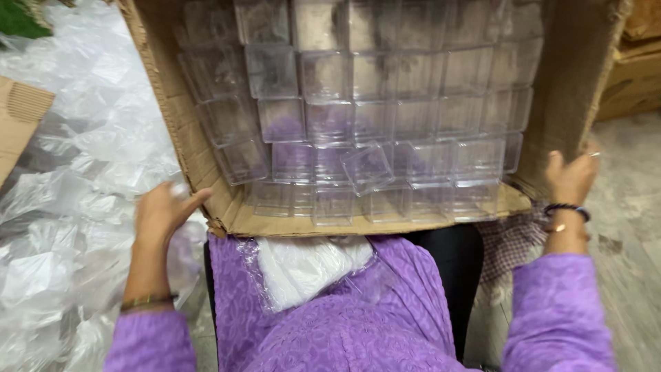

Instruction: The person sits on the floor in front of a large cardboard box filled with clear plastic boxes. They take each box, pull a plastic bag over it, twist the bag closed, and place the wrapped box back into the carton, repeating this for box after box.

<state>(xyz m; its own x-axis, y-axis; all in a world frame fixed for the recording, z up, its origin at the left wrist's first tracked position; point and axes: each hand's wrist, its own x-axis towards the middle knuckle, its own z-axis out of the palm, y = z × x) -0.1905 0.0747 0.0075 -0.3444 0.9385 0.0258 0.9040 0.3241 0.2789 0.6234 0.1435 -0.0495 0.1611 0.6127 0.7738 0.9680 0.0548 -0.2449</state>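
A large cardboard box (206,179) lies tipped toward me, its open side facing me and its near edge resting at my lap. Inside it, several clear plastic square containers (358,117) are stacked in rows; one loose container (367,167) sits tilted in front. My left hand (164,210) presses against the box's left corner, fingers spread, and seems to pinch a small clear piece. My right hand (570,178) grips the box's right wall. A clear bag of white material (303,265) lies on my purple-clad lap under the box.
A heap of crumpled clear plastic bags (76,172) covers the floor at left. A piece of brown cardboard (17,117) lies at the far left. More cardboard boxes (637,69) stand at the upper right. Grey floor (626,220) shows at right, and checked cloth (509,241) under the box.
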